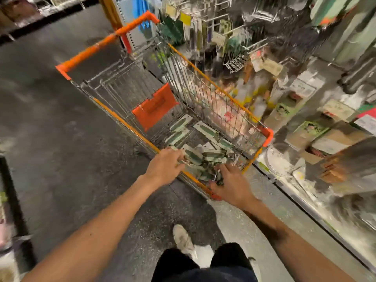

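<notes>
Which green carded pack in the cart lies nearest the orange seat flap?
The pack right beside the flap, by the left rim of the cart; the rest lie further right or piled at the near end.

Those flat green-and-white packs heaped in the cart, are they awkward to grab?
Probably light: the packs look like thin flat cards. They lie loosely heaped in the cart, so they would likely slide over each other under the right hand. Being flat, they should not roll.
</notes>
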The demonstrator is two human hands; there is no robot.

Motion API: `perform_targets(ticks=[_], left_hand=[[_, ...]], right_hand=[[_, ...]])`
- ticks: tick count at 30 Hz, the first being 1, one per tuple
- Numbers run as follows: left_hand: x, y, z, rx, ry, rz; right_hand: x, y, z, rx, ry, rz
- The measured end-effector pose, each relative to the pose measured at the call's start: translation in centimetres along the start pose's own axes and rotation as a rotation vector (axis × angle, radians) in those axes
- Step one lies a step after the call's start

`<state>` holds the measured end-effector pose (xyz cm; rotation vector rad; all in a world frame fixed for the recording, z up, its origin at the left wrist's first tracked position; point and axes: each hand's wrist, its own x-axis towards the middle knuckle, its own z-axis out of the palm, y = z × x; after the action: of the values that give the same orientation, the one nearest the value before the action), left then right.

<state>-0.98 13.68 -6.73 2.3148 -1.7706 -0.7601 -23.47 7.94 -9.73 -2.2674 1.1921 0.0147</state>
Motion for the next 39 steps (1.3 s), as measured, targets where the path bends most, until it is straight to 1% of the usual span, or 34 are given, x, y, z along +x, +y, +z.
perform_targets(ticks=[2, 4, 7, 9, 12, 14, 17, 20, 24, 26, 29, 31, 34, 37, 39], left_hand=[[2.4, -2.8, 0.0, 0.02, -0.044, -0.003], [4.9, -5.2, -0.2, 0.088, -0.096, -0.032], [9.0, -8.3, -0.1, 0.184, -0.173, -0.055], [11.9, -9.9, -0.1, 0.204, -0.26, -0.087], [17.0, -11.6, 0.3, 0.19, -0.437, -0.095], [20.8, -13.0, 0.8, 0.155, -0.477, -0.119], [26.5, -15.8, 2.4, 0.083, -0.512, -0.194], [31.2, -19.1, 4.5, 0.046, -0.569, -0.229], [35.4, -22.6, 7.9, -0.016, -0.56, -0.345], [37.0, -23.7, 9.8, -0.038, -0.528, -0.39], [39.0, -24.6, 12.6, -0.073, -0.491, -0.389], [39.9, -24.8, 14.2, -0.104, -0.465, -0.412], [40.3, -24.5, 16.1, -0.118, -0.451, -0.489], [40.3, -23.8, 17.3, -0.124, -0.391, -0.546], [40.4, -23.9, 17.9, -0.164, -0.329, -0.621]], right_hand=[[2.6, -1.3, 1.4, 0.013, -0.055, 0.054], [5.0, -2.0, 2.9, 0.045, -0.119, 0.085], [8.7, -2.0, 4.9, 0.077, -0.116, 0.125], [11.5, -1.3, 6.5, 0.113, -0.144, 0.168], [16.6, -0.7, 7.9, 0.126, -0.265, 0.25], [20.5, 0.1, 9.1, 0.157, -0.325, 0.314], [26.0, 1.6, 11.6, 0.158, -0.389, 0.346], [30.8, 3.3, 13.6, 0.173, -0.444, 0.469], [35.8, 6.1, 16.2, 0.143, -0.403, 0.529], [38.1, 7.6, 16.8, 0.036, -0.322, 0.514], [41.1, 9.8, 17.2, -0.095, -0.228, 0.473], [42.2, 11.2, 17.6, -0.117, -0.235, 0.47], [42.7, 12.4, 18.4, -0.127, -0.242, 0.529], [42.8, 13.1, 18.8, -0.209, -0.226, 0.553], [43.1, 13.7, 18.6, -0.247, -0.258, 0.55]])
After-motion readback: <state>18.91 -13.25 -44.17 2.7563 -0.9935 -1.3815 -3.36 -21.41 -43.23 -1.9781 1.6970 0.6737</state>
